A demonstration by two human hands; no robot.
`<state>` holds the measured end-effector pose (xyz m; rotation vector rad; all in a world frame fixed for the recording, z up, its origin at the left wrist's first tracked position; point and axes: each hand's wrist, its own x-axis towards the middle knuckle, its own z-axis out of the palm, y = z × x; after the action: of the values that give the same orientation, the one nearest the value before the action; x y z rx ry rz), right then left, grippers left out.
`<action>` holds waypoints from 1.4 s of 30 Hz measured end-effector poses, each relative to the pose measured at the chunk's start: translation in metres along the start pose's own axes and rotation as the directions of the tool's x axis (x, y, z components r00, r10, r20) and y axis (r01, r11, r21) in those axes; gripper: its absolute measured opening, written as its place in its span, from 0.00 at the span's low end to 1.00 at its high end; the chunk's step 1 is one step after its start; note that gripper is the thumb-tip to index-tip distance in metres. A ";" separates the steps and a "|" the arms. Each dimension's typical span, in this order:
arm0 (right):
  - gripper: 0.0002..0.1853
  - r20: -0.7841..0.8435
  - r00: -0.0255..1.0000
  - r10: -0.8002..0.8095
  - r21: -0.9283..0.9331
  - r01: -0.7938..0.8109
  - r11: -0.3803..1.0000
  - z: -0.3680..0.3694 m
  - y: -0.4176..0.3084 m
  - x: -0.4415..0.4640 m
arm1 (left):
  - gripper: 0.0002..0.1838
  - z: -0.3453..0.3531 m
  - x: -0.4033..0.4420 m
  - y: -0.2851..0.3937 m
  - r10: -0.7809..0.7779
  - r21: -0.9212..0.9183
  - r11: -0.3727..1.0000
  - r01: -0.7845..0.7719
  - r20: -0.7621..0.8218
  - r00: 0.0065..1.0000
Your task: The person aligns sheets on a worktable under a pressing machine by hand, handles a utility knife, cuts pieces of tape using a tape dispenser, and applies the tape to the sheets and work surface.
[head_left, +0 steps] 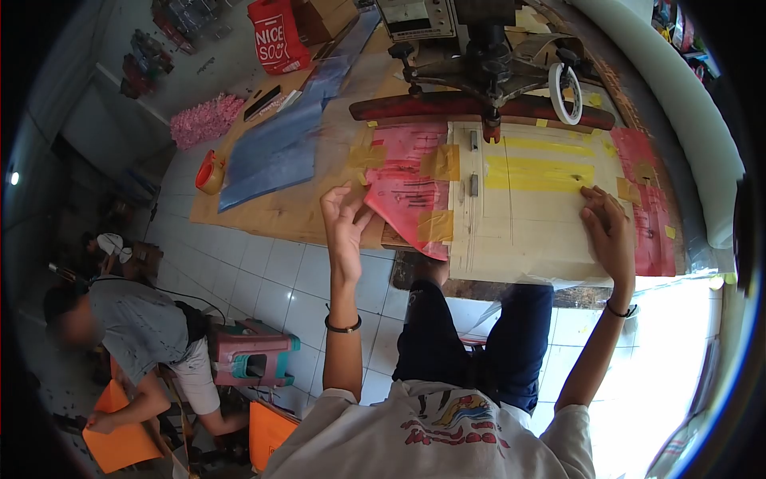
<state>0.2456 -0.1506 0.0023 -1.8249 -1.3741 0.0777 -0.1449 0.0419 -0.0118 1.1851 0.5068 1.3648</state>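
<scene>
My left hand [345, 227] is at the left edge of a red translucent sheet [405, 195], its thumb and fingers closed on the lifted edge. The sheet's lower left part slants up off the table, and brown tape [436, 227] joins it to a cream board [511, 231]. The board carries yellow strips [538, 173] and two small metal pieces [474, 185]. My right hand [608, 227] rests on the board's right side with bent fingers apart, holding nothing. Another red sheet [656, 215] lies to its right.
A dark metal press frame [491, 76] with a red-black bar [383, 106] stands behind the board; a white tape roll [565, 93] hangs from it. Left are blue sheets [271, 160], a tape dispenser [210, 172] and a red bag [278, 36]. A co-worker [148, 319] handles orange material [120, 431].
</scene>
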 end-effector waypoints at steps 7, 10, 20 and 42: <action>0.05 -0.015 1.000 0.010 0.011 -0.010 1.000 0.002 0.001 -0.001 | 0.31 0.009 0.029 0.010 -0.186 0.418 0.888 0.191 -0.053 0.981; 0.05 -0.019 1.000 0.013 0.011 -0.013 1.000 0.001 0.002 -0.002 | 0.31 0.013 0.024 0.013 -0.106 0.433 0.896 0.094 0.003 0.994; 0.05 -0.028 0.999 -0.031 -0.018 0.030 0.999 0.001 -0.001 -0.003 | 0.20 0.001 0.022 0.030 -0.030 0.840 0.526 0.135 -0.140 0.990; 0.16 0.113 0.988 -0.106 -0.319 0.137 0.938 -0.002 0.002 -0.004 | 0.47 0.067 0.026 -0.027 -0.301 0.809 0.117 -0.576 0.582 0.756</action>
<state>0.2466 -0.1548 0.0008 -2.0207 -1.6417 -0.1392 -0.0689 0.0476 -0.0004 2.8437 0.8434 0.4198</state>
